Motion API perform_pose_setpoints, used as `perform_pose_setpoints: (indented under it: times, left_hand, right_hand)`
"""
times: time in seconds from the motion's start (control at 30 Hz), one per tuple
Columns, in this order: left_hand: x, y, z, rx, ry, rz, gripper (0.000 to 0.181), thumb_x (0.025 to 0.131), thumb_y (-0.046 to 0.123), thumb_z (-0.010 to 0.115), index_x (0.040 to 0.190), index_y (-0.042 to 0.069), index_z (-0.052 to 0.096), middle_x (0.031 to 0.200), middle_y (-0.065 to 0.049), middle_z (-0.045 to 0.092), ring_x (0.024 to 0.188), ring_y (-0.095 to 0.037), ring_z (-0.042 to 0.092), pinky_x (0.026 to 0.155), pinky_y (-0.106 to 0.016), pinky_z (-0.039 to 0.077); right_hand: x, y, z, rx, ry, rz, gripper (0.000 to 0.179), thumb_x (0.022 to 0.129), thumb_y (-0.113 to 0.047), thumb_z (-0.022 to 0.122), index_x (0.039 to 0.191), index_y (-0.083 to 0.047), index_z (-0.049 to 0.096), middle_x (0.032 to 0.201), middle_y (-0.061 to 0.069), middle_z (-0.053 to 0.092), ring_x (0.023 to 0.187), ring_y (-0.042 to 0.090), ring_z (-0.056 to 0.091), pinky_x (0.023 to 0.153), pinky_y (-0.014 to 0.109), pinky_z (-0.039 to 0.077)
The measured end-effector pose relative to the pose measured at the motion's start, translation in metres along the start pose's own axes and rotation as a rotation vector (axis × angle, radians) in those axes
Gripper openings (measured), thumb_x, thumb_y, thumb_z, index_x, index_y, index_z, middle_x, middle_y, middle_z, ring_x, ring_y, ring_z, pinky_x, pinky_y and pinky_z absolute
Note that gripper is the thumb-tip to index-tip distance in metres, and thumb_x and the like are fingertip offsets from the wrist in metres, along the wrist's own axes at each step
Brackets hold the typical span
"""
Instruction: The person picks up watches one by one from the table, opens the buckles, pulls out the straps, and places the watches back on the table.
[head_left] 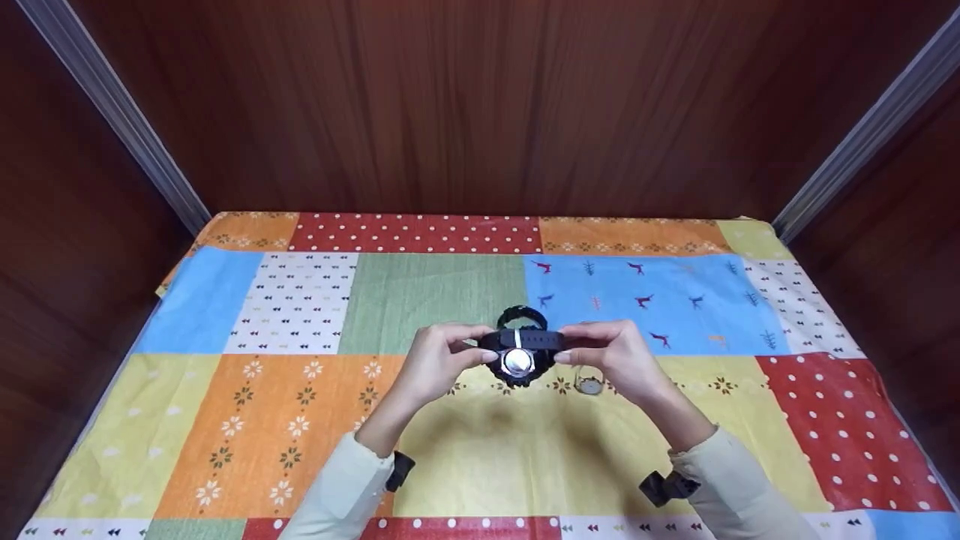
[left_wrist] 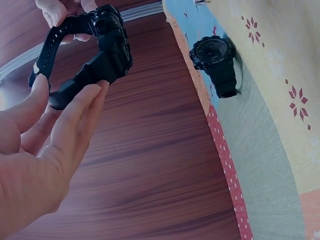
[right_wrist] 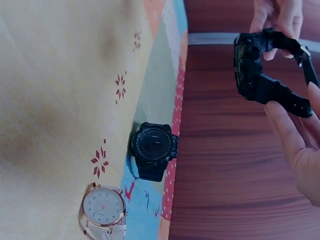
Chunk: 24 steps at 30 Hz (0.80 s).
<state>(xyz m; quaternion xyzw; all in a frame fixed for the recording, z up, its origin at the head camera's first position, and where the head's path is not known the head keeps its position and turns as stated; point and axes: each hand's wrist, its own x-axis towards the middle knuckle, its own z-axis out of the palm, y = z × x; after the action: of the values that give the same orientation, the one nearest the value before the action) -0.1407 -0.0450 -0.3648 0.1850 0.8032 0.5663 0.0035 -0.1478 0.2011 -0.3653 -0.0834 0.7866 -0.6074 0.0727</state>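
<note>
My left hand [head_left: 436, 365] and right hand [head_left: 621, 358] hold a black wristwatch [head_left: 541, 341] between them, each pinching one side of its strap. In the head view its strap, with a pale keeper or buckle, and round silver case back face me. The left wrist view shows my left thumb and fingers on the strap of this watch [left_wrist: 112, 47], which is looped and raised above the cloth. A second black wristwatch [right_wrist: 154, 145] lies dial up on the cloth, partly hidden behind the held one in the head view.
A white-dialled wristwatch with a pale strap [right_wrist: 103, 206] lies on the cloth near my right hand. The patchwork tablecloth [head_left: 300, 435] covers the table. Dark wood panels [head_left: 450, 105] with metal corner strips [head_left: 862, 127] enclose the back and sides.
</note>
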Motion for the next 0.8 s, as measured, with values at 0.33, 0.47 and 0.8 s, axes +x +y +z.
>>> perform_pose_setpoints:
  times: [0.33, 0.47, 0.8]
  left_hand:
    - [-0.0004, -0.0037, 0.0005, -0.037, -0.013, 0.006, 0.02, 0.078, 0.005, 0.07, 0.097, -0.001, 0.07, 0.093, -0.013, 0.065, 0.074, -0.017, 0.061, 0.063, -0.024, 0.051]
    - [-0.001, -0.0035, 0.0011, -0.041, -0.019, -0.017, 0.02, 0.078, 0.004, 0.07, 0.097, 0.001, 0.07, 0.089, -0.01, 0.065, 0.072, -0.012, 0.059, 0.062, -0.023, 0.05]
    - [-0.0011, -0.0041, 0.0023, -0.093, -0.045, -0.012, 0.018, 0.079, 0.0, 0.067, 0.097, -0.001, 0.07, 0.088, -0.011, 0.064, 0.072, -0.012, 0.059, 0.064, -0.024, 0.051]
  right_hand:
    - [0.0001, 0.0016, -0.0013, 0.021, -0.042, -0.01, 0.037, 0.069, -0.006, 0.077, 0.102, 0.007, 0.066, 0.098, 0.017, 0.066, 0.078, 0.02, 0.063, 0.066, 0.025, 0.049]
    - [0.0, 0.0022, -0.0019, 0.014, -0.051, -0.006, 0.038, 0.069, -0.007, 0.077, 0.102, 0.007, 0.066, 0.099, 0.018, 0.066, 0.08, 0.021, 0.064, 0.066, 0.025, 0.05]
    - [0.0, 0.0038, -0.0039, 0.039, -0.059, 0.003, 0.038, 0.068, -0.006, 0.077, 0.102, 0.008, 0.066, 0.098, 0.017, 0.066, 0.08, 0.021, 0.063, 0.066, 0.025, 0.049]
